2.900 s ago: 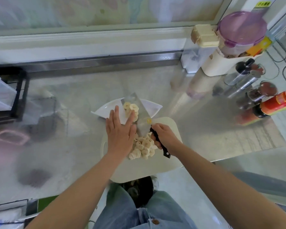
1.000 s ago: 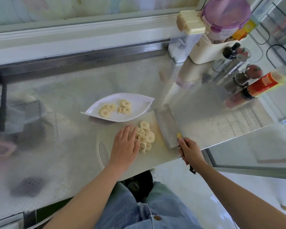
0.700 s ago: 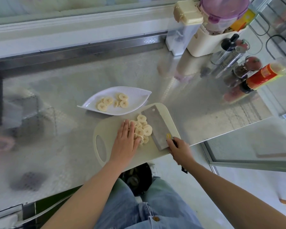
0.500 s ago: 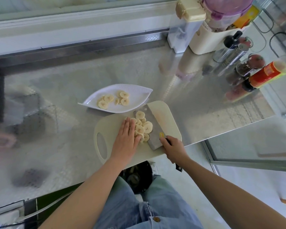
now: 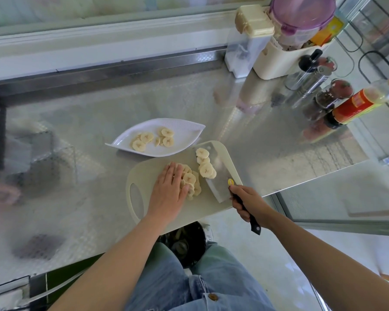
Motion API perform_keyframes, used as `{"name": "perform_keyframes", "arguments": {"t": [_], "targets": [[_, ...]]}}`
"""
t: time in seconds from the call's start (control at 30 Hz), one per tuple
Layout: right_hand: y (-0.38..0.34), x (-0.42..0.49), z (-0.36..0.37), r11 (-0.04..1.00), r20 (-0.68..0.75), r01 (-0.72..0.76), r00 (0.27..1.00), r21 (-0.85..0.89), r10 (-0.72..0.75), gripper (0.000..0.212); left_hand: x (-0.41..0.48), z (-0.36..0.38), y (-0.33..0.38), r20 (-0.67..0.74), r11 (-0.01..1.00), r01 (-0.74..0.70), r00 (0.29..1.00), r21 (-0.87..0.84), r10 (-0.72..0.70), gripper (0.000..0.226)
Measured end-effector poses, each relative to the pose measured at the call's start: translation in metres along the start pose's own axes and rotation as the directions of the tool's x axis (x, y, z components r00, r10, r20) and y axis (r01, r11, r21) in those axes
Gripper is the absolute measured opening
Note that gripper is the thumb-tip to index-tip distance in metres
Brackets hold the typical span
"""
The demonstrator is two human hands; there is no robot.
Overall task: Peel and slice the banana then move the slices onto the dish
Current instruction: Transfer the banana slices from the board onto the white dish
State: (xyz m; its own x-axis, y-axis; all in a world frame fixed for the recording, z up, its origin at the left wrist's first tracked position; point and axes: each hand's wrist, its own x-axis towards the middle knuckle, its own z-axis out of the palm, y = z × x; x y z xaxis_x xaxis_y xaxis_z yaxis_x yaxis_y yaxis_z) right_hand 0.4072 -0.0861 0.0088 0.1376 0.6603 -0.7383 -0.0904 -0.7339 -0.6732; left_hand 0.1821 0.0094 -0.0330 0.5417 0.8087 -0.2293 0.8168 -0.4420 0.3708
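Scooping stage, by the look of it: right hand (image 5: 248, 204) has fingers wrapped tight round the cleaver (image 5: 218, 182) handle, blade laid low on the cutting board (image 5: 202, 207), a few banana slices (image 5: 206, 168) riding on it. Left hand (image 5: 169, 189) lies flat, fingers straight and together, walling the loose pile (image 5: 190, 179), likely to feed it onto the blade. White dish (image 5: 184, 135) sits just beyond the board, some slices already in it

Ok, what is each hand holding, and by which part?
Right hand grips the cleaver by its black handle; left hand holds nothing, resting flat against the banana slices.
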Motion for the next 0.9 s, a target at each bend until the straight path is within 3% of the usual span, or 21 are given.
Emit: {"name": "perform_keyframes", "arguments": {"t": [0.27, 0.57, 0.8, 0.9], "targets": [[-0.049, 0.011, 0.019, 0.992, -0.031, 0.122, 0.992, -0.022, -0.122, 0.041, 0.01, -0.032, 0.007, -0.287, 0.999, -0.04, 0.957, 0.004, 0.039, 0.053], [-0.077, 0.047, 0.062, 0.967, -0.078, 0.179, 0.978, -0.181, -0.196, 0.04, 0.045, -0.043, -0.007, -0.2, 0.996, 0.008, 0.98, 0.088, 0.01, 0.053], [-0.08, 0.063, 0.087, 0.961, -0.041, 0.187, 0.979, -0.202, -0.199, 0.036, 0.044, -0.04, -0.045, -0.233, 0.976, 0.13, 0.969, 0.177, -0.087, 0.055], [-0.083, 0.065, 0.091, 0.965, -0.061, 0.184, 0.978, -0.188, -0.198, 0.033, 0.042, -0.039, -0.061, -0.184, 0.962, 0.179, 0.973, 0.206, -0.142, 0.057]]}}
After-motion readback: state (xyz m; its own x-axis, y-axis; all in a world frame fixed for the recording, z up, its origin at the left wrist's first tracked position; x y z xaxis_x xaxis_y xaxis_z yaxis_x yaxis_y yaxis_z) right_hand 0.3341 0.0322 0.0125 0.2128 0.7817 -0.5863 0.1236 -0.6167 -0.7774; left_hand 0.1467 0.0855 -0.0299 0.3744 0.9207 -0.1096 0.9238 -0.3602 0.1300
